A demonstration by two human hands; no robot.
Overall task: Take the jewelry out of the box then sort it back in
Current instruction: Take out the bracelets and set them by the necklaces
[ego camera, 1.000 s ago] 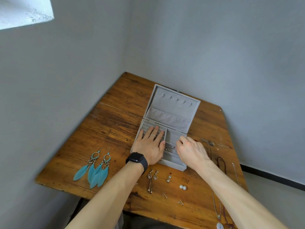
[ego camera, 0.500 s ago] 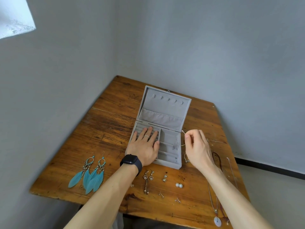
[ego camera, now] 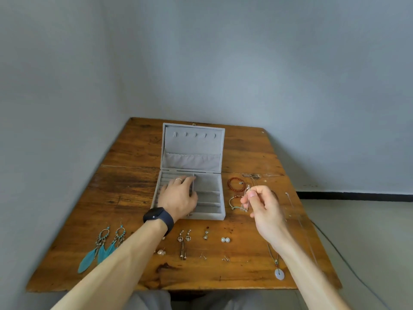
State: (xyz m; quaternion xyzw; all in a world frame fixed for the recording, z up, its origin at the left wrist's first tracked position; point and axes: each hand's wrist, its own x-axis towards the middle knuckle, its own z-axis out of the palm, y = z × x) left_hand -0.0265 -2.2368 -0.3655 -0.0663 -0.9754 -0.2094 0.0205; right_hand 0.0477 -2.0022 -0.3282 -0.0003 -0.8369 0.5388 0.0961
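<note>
The left hand (ego camera: 178, 198) covers the ring rolls at the 9 o'clock side of the jewelry box (ego camera: 210, 193). The right hand (ego camera: 266, 209) pinches a silvery piece (ego camera: 247, 190) (too fine to identify). Both forearms (ego camera: 111, 271) leave the picture at 6 o'clock.

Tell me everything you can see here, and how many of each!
table: one, brown wood, against grey walls.
jewelry box: one, grey, open, mid-table.
feather earrings: two, teal, front left.
red bracelet: one, red beads, right of the box.
green bracelet: one, green cord, just nearer than the red.
drop earrings: two, silvery, before the box.
pearl studs: two, white, right of the drops.
tiny studs: several, silvery, near the front edge.
pendant necklace: one, pale disc, front right.
silver chain: one, silvery, pinched by the right hand.
watch: one, black, left wrist.
left hand: one, rests on the box's tray.
right hand: one, raised right of the box.
</note>
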